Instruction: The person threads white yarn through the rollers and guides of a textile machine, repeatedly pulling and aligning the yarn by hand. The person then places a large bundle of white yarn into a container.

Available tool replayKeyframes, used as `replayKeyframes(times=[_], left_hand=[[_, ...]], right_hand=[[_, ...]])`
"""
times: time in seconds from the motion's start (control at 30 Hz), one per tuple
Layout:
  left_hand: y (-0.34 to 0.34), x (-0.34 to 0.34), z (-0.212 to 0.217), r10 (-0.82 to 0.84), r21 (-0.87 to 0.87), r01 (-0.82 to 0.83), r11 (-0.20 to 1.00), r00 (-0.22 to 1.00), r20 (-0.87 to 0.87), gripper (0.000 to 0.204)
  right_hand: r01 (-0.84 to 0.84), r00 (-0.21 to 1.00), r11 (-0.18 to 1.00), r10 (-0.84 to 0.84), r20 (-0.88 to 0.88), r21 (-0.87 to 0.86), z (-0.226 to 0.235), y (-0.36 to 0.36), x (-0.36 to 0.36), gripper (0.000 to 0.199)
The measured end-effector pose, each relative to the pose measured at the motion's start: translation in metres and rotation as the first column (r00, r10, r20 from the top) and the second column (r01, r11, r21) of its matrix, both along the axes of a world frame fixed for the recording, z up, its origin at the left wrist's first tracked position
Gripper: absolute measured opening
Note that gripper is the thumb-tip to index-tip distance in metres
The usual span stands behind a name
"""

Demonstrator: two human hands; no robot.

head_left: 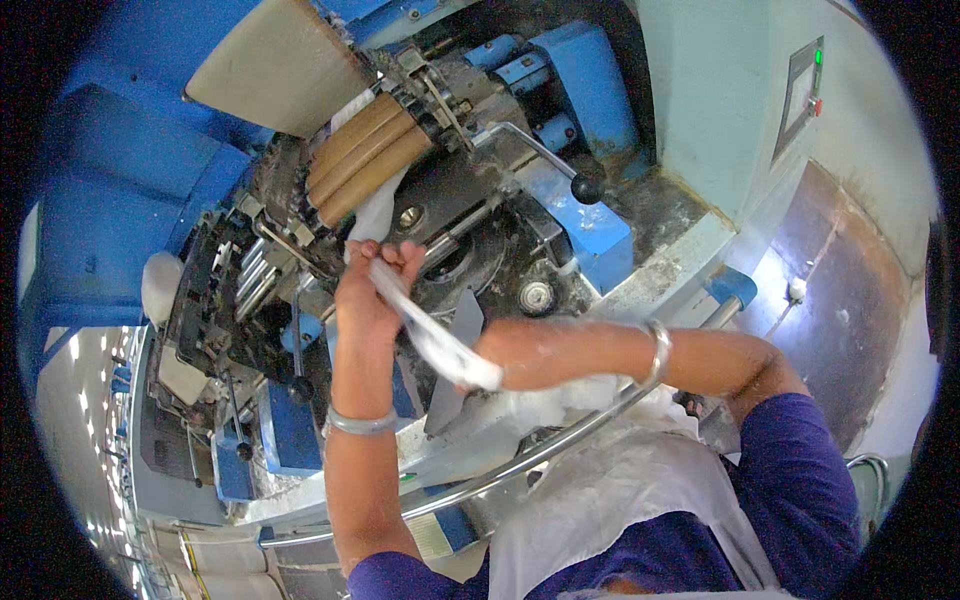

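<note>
A white strand of fibre, like cotton sliver point(425, 330), stretches slantwise between my two hands. My left hand point(368, 285) is up at the machine with its fingers curled round the strand's upper end. Lower and to the right, my right hand point(505, 355) is closed in a fist round the other end. Its fingers are partly hidden. Just beyond my left hand, more white fibre point(378, 208) hangs from under a set of brown rollers point(365, 155). Dark metal plates with round fittings point(537, 296) lie beneath.
A raised cream-coloured cover point(280, 70) stands above the rollers. A lever with a black knob point(587, 187) juts out at right, near blue housings point(600, 250). A curved metal rail point(520, 460) runs between my body and the machine. A control panel point(800, 95) is at the upper right.
</note>
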State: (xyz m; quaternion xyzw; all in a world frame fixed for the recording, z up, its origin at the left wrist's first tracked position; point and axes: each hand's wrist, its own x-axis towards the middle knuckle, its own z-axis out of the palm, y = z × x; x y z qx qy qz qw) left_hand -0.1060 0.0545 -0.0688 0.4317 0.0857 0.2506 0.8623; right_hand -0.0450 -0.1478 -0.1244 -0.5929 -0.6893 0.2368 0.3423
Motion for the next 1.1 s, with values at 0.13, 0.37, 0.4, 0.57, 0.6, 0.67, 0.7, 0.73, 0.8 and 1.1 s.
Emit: replayKeyframes(times=[0.13,0.37,0.4,0.57,0.6,0.67,0.7,0.73,0.8,1.1], left_hand=[[0.002,-0.012,-0.004,0.147,-0.043,-0.151,0.988,0.986,-0.079,0.029],[-0.069,-0.078,-0.016,0.626,0.642,-0.555,0.529,0.766,0.147,0.063],[-0.076,-0.081,-0.015,0.625,0.775,-0.584,0.241,0.705,0.336,0.069],[-0.095,-0.062,-0.003,0.284,0.966,-0.252,-0.057,0.923,0.258,0.023],[-0.096,-0.052,-0.001,0.256,0.980,-0.197,-0.013,0.947,0.194,0.024],[-0.098,-0.030,0.002,0.208,0.995,-0.085,0.058,0.976,0.072,0.025],[-0.097,-0.016,0.002,0.185,0.989,-0.024,0.145,0.983,-0.003,0.025],[-0.095,-0.002,0.000,0.174,0.975,0.032,0.220,0.982,-0.071,0.025],[-0.091,0.021,-0.005,0.173,0.965,0.156,0.212,0.965,-0.195,0.026],[-0.105,0.026,-0.041,0.106,0.892,0.424,-0.157,0.905,-0.412,0.036]], right_hand=[[0.215,0.964,0.966,-0.233,0.128,0.146,-0.027,-0.077,-0.012,0.038],[0.488,0.488,0.632,-0.770,-0.411,-0.602,-0.107,-0.225,-0.022,0.050],[0.452,0.439,0.584,-0.804,-0.401,-0.674,-0.128,-0.231,-0.019,0.050],[0.253,0.765,0.946,-0.323,-0.557,-0.200,-0.253,-0.251,-0.018,0.057],[0.158,0.819,0.927,-0.315,-0.480,-0.339,-0.281,-0.250,-0.017,0.054],[0.000,0.906,0.801,-0.254,-0.339,-0.599,-0.337,-0.227,-0.010,0.048],[-0.117,0.854,0.785,-0.233,-0.465,-0.609,-0.360,-0.221,-0.003,0.047],[-0.164,0.832,0.855,-0.148,-0.535,-0.491,-0.380,-0.214,0.004,0.041],[-0.172,0.908,0.930,0.023,-0.417,-0.324,-0.407,-0.198,0.013,0.032],[0.383,0.884,0.910,-0.410,-0.223,-0.156,-0.352,-0.163,-0.005,0.028]])
